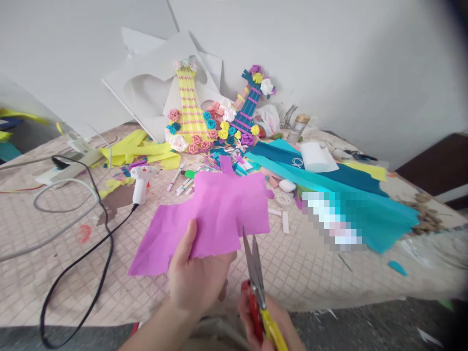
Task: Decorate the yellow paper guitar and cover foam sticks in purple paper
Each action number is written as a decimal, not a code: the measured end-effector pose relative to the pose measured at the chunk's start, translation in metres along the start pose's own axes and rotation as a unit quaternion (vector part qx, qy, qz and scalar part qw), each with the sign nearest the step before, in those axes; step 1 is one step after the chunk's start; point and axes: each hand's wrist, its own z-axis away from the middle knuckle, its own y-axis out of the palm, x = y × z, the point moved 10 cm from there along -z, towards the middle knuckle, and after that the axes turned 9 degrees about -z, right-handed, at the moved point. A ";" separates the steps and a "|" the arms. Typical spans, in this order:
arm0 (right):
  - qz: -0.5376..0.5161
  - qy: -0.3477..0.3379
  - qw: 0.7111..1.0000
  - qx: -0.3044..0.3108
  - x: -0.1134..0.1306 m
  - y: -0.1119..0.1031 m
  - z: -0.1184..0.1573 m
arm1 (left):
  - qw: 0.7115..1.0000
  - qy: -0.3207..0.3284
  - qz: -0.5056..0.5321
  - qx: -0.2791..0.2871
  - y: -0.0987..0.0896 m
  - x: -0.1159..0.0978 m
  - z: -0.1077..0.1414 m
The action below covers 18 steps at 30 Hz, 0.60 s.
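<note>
A piece of purple crepe paper (pixel 219 209) is held up over the table's front half by my left hand (pixel 199 278), its thumb on top and the fingers underneath. My right hand (pixel 268 317) grips scissors (pixel 258 278) with one red and one yellow handle. The blades point up and stand slightly apart, with their tips at the paper's lower edge, right of my left hand. A cut or notch shows in the paper there. The fingers of my left hand are mostly hidden behind the sheet.
On the patterned tablecloth (pixel 146 297) are a white glue gun (pixel 141 183) with a black cable (pixel 109 243), markers (pixel 185 185), yellow paper (pixel 137 151) and teal paper (pixel 380 214). Two flower-trimmed paper guitars, one yellow (pixel 190 107) and one blue (pixel 248 107), lean at the back. A white roll (pixel 315 157) lies right.
</note>
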 end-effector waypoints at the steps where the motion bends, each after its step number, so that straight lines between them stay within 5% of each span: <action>1: 0.010 0.014 1.000 0.009 -0.003 0.003 -0.002 | 1.000 0.001 0.000 -0.002 0.000 0.000 0.001; 11: 0.017 -0.054 0.997 0.046 0.018 0.026 -0.003 | 1.000 0.029 -0.004 0.003 -0.004 0.008 0.008; 18: 0.035 -0.104 0.994 0.030 0.037 0.030 0.003 | 0.999 -0.021 0.013 0.046 0.008 0.019 0.011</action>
